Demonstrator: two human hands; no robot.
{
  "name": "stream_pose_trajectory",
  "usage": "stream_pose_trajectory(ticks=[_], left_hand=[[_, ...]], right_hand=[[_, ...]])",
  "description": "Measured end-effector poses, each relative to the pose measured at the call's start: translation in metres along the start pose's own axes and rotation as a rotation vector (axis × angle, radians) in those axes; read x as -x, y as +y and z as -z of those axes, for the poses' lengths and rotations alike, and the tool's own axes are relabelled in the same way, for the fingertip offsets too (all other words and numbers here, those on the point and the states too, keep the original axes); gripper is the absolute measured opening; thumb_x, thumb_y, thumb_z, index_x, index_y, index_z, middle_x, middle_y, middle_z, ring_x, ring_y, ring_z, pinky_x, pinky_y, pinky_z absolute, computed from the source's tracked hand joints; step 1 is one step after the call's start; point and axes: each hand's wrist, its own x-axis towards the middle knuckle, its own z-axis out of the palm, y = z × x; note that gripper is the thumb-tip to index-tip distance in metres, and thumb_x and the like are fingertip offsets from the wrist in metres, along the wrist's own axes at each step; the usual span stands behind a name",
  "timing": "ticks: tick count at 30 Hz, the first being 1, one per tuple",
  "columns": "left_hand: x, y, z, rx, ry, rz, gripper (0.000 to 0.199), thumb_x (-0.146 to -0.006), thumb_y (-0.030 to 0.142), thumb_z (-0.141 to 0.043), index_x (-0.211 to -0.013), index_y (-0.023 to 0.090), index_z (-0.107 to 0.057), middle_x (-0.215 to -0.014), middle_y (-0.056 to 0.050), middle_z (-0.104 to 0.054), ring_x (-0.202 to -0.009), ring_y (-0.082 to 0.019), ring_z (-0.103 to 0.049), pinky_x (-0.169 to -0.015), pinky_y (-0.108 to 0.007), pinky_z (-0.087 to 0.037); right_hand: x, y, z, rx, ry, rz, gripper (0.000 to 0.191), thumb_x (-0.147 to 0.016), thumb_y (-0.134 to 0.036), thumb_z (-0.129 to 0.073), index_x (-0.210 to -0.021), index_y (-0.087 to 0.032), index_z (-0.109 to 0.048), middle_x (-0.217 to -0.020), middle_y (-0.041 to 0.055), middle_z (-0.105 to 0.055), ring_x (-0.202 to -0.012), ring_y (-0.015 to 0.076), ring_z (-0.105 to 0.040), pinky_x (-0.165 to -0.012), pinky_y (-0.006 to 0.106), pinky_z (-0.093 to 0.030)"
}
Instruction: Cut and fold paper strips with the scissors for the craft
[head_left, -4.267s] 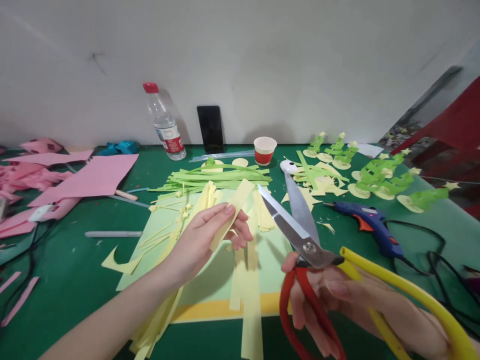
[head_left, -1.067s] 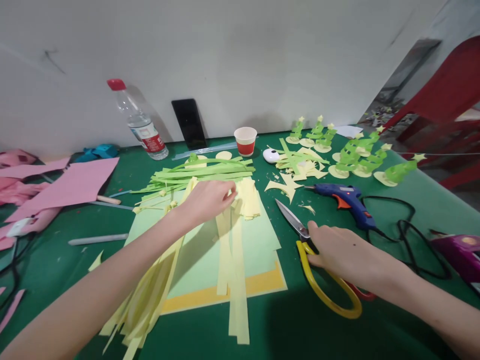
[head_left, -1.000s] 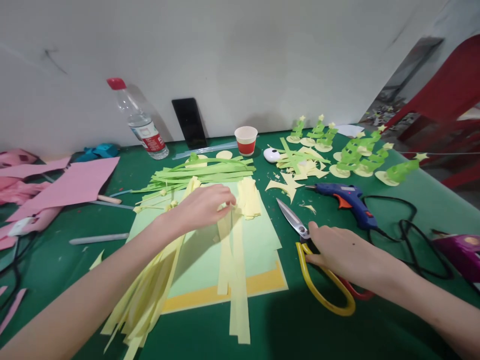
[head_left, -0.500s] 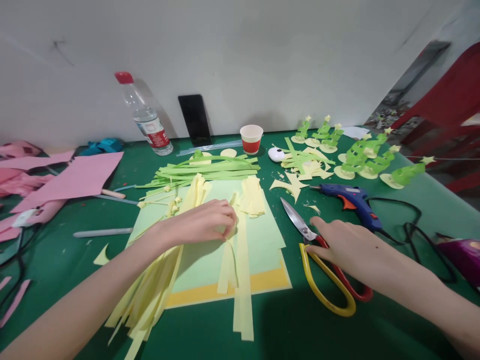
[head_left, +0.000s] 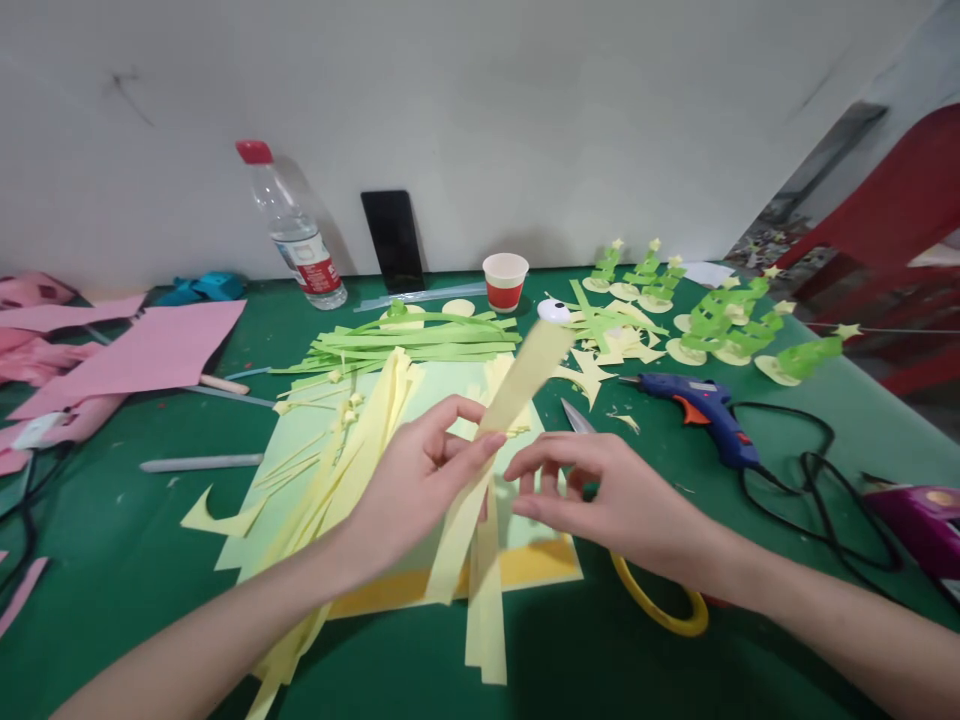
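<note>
My left hand (head_left: 431, 475) pinches a pale yellow paper strip (head_left: 529, 375) between thumb and fingers. The strip is raised and tilted, its top leaning right and its lower end hanging over the light green paper sheets (head_left: 405, 540). Just right of it is my right hand (head_left: 596, 485), fingers curved and apart from the thumb, holding nothing. Partly hidden under that hand lie the scissors (head_left: 664, 605) with yellow and red handles. More long yellow strips (head_left: 487, 610) lie on the sheets below my hands, and a bundle of yellow strips (head_left: 322, 525) spreads out at the left.
Green paper strips (head_left: 412, 340) lie behind the sheets. A paper cup (head_left: 505, 285), a phone (head_left: 393, 240) and a bottle (head_left: 304, 250) stand along the wall. On the right are a blue glue gun (head_left: 697, 400) with its cord, paper scraps (head_left: 622, 335) and several green spiral ornaments (head_left: 712, 320).
My left hand has lifted a yellow strip off the sheets. My right hand has left the scissors and moved left, close to the strip.
</note>
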Motion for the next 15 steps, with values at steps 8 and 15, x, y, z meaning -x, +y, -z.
stream_pose_trajectory(ticks=[8, 15], left_hand=[[0.006, -0.014, -0.007, 0.173, -0.149, -0.018, 0.011, -0.085, 0.031, -0.045, -0.092, 0.023, -0.046, -0.054, 0.009, -0.052, -0.038, -0.006, -0.049, -0.04, -0.014, -0.04], [0.003, -0.011, -0.002, 0.121, -0.219, -0.099, 0.023, -0.084, 0.015, -0.036, -0.075, 0.019, -0.056, -0.076, 0.002, -0.056, -0.06, -0.007, -0.054, -0.056, -0.014, -0.048]], right_hand=[[-0.014, 0.004, -0.006, -0.35, -0.042, -0.079, 0.013, -0.071, -0.025, -0.055, -0.065, -0.014, -0.054, -0.057, -0.0036, -0.05, -0.046, 0.0048, -0.039, -0.043, 0.019, -0.031], [-0.017, 0.004, 0.004, -0.338, -0.027, -0.143, 0.011, -0.072, -0.025, -0.049, -0.072, -0.015, -0.054, -0.05, -0.0068, -0.043, -0.043, 0.0045, -0.037, -0.042, 0.018, -0.028]])
